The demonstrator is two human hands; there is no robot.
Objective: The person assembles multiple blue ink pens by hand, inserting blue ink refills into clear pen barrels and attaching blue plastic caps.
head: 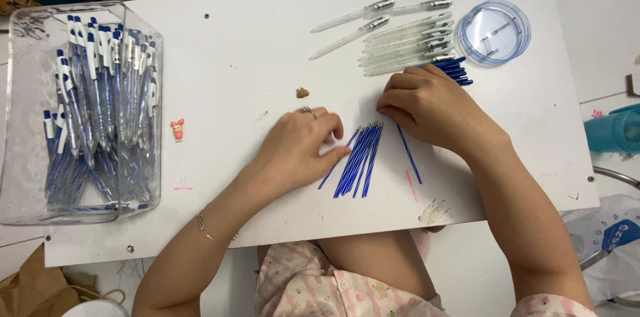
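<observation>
board middle [227, 57] sitting open | pen bin [80, 110] blocking 9 o'clock | clear barrels [407, 40], round lid [495, 32] crowding 1 o'clock

A white board [267, 37] with screw holes near its edges serves as the work surface. At the left of the frame a clear plastic bin [20, 124] of assembled blue-and-white pens rests on it. Near the centre lies a fanned bundle of blue ink refills [361, 157], with a single refill [409, 154] just to its right. At upper right lie clear pen barrels [407, 47], blue pen parts [457, 72] and a round clear lid [495, 32] holding small springs. A tiny pink figurine [177, 129] and a small brown charm [303, 92] lie left of centre.
</observation>
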